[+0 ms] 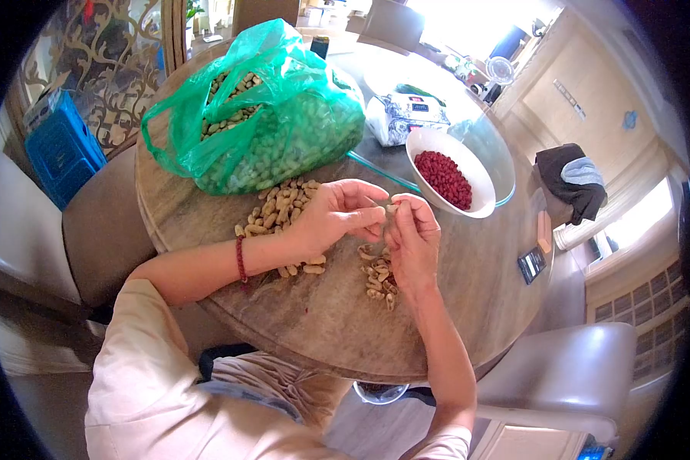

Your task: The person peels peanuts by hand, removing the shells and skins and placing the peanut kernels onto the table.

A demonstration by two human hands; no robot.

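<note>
Over the table, my left hand (pixel 343 218), with a dark red bracelet at the wrist, has its fingers curled and brought together; what they hold, if anything, is hidden. Close beside it, my right hand (pixel 412 239) pinches a small pale peanut (pixel 392 208) between thumb and fingertips. Unshelled peanuts (pixel 281 205) lie in a pile beside and under my left forearm. Below the hands, broken peanut shells (pixel 377 274) form a small heap next to my right wrist. A white bowl (pixel 479 184) of red-skinned peanut kernels (pixel 441 179) stands beyond my right hand.
A large green plastic bag (pixel 284 142) full of unshelled peanuts stands on the round table (pixel 314 322). Behind the bowl lies a white patterned packet (pixel 410 115). A phone (pixel 531 265) rests near the right edge. Chairs surround the table, and a bin (pixel 381 394) stands below its front edge.
</note>
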